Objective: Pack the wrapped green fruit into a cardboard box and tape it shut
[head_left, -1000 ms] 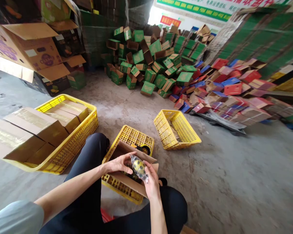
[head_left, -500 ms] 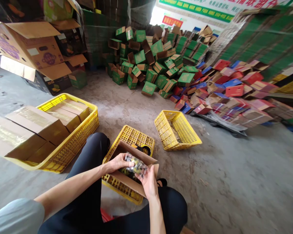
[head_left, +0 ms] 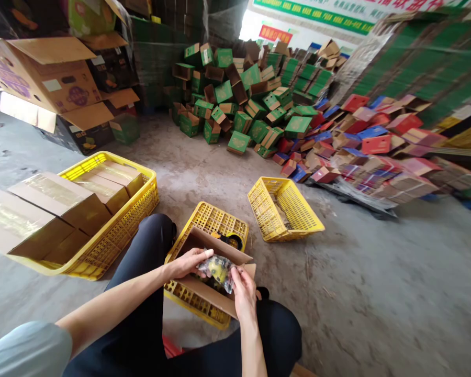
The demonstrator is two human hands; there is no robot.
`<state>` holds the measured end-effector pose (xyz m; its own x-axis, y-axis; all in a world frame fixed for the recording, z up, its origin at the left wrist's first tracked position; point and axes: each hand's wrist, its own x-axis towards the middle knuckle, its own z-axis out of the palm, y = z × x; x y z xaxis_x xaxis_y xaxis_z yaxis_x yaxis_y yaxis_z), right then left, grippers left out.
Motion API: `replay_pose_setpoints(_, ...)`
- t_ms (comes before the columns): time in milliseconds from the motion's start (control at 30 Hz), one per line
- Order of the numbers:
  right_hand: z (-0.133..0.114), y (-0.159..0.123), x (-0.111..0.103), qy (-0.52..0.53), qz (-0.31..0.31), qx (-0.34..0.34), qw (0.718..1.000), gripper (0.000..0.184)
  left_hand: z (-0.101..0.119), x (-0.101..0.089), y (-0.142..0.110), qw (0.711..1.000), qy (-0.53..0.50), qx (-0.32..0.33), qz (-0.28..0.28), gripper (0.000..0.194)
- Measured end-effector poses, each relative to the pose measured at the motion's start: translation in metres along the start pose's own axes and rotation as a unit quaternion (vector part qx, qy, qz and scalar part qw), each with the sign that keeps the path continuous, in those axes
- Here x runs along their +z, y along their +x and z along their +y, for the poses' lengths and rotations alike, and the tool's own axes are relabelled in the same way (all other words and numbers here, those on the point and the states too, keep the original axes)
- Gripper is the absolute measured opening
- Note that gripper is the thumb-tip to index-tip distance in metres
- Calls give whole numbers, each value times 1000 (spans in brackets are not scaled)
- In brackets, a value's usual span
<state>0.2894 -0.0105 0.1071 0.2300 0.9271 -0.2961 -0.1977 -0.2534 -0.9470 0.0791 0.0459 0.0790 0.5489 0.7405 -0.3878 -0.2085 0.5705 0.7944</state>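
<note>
A clear, crinkled plastic bag (head_left: 218,269) with dark spots and a yellow, fruit-like piece inside spans the space between my hands. My left hand (head_left: 189,262) closes on its left end, thumb on top. The right end is pinched by the fingers of my right hand (head_left: 243,291). Below the bag is an open cardboard box (head_left: 206,295) whose contents are mostly hidden by my hands. That box rests on a yellow plastic crate (head_left: 200,214), apparently upturned. Behind the box on the crate lies a black and yellow tape dispenser (head_left: 231,240).
To my left, a large yellow crate (head_left: 121,225) holds several taped cartons (head_left: 55,195). A smaller yellow basket (head_left: 286,209) stands tilted ahead on the right. Heaps of green boxes (head_left: 238,142) and red and blue boxes (head_left: 377,145) lie farther back. Large cartons (head_left: 63,78) are stacked back left.
The bag has turned and shifted between my hands. My left hand, with fingers apart at its end before, now grips it; my right hand has changed its hold on the other end.
</note>
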Motion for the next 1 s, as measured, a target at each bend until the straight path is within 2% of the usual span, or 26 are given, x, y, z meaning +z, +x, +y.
replay_pose_setpoints(167, -6, -2, 0, -8, 36, 0, 999, 52, 4, -4, -3, 999, -38, 18, 17, 77)
replay_pose_setpoints(333, -4, 0, -2, -17, 51, -1, 999, 58, 7, -7, -5, 994, -59, 73, -49, 79)
replay_pose_setpoints(467, 1, 4, -4, 12, 66, 14, 998, 62, 6, -6, -2, 988, -41, 107, -108, 86)
replay_pose_setpoints(533, 4, 7, -5, 27, 75, 20, 997, 62, 5, -6, -1, 986, -16, 118, -117, 85)
replay_pose_setpoints(633, 6, 9, -6, 43, 72, 32, 996, 59, 5, -6, 0, 989, 17, 116, -86, 69)
replay_pose_setpoints(767, 8, 11, -8, 41, 35, 49, 997, 57, 4, -5, 0, 993, 31, 99, -47, 56)
replay_pose_setpoints(1000, 13, 12, -9, 10, 8, 46, 999, 64, 3, -5, 3, 996, 31, 86, 6, 57)
